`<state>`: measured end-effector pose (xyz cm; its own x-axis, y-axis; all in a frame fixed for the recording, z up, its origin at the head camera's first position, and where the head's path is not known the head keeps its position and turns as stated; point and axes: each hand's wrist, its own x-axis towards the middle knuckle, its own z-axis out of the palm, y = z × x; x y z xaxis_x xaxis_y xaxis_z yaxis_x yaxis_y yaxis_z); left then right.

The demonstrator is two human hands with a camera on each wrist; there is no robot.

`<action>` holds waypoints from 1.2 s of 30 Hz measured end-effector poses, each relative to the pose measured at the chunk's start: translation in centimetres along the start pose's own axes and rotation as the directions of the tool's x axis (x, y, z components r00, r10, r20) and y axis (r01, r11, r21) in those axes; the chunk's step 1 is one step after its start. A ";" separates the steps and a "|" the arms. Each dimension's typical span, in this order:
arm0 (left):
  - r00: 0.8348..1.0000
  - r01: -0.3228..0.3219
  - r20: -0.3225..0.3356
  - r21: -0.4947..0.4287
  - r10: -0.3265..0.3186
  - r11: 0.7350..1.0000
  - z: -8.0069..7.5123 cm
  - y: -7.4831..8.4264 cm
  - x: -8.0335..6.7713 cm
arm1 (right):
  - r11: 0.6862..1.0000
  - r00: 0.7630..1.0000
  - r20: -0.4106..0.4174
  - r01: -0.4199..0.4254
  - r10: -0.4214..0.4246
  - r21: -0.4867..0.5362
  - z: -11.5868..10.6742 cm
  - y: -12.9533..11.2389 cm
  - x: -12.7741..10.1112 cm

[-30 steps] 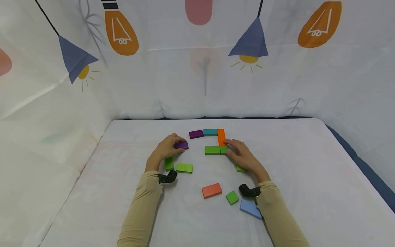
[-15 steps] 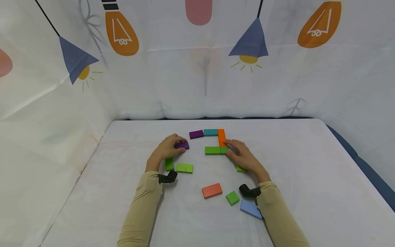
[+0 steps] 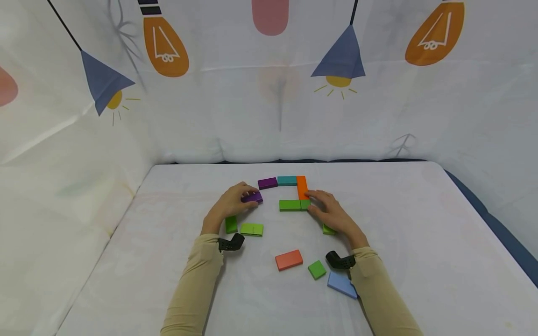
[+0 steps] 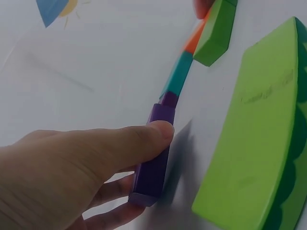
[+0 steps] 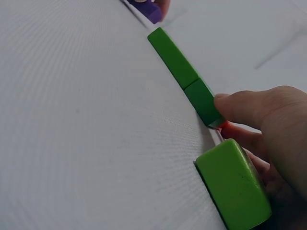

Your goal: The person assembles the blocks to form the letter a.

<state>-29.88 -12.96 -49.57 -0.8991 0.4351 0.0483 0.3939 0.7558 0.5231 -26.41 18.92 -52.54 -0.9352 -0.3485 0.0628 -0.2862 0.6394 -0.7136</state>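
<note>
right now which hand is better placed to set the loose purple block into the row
Left. The left hand already pinches the loose purple block, just short of the purple block at the row's end. The right hand rests on the small green block, steadying the arrangement.

Staged tabletop booth: lamp-print backdrop (image 3: 269, 93), white table (image 3: 420, 233).

A small purple block (image 3: 253, 197) lies flat on the white table, long side roughly left to right, pinched between fingers. It sits just below and left of another purple block (image 3: 267, 182), apparently not touching it.
</note>
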 end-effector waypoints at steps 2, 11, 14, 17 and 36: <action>1.000 -0.003 0.005 -0.011 0.003 1.000 0.1 0.2 0.0 | 1.000 1.000 0.000 0.001 -0.001 -0.001 0.0 0.0 0.0; 1.000 -0.024 0.005 0.004 0.024 1.000 0.5 0.7 0.0 | 0.998 0.999 0.025 -0.031 0.029 0.052 -0.5 0.1 -0.3; 1.000 -0.029 0.003 0.001 0.029 1.000 0.5 0.9 0.0 | 0.998 0.999 0.044 -0.016 0.014 0.057 -1.0 -0.1 -0.4; 0.999 -0.041 0.005 0.002 0.041 0.999 0.6 1.0 0.1 | 0.999 0.998 0.065 0.016 -0.019 0.038 -1.6 -0.6 -0.7; 0.998 -0.061 0.029 0.003 0.060 0.998 1.0 1.5 0.5 | 0.983 0.979 0.116 0.176 -0.169 -0.050 -4.5 -0.1 -3.4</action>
<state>-29.50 -11.12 -49.56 -0.8677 0.4941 0.0551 0.4483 0.7296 0.5164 -24.09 23.08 -49.54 -0.8428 -0.5286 0.1014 -0.4563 0.6018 -0.6554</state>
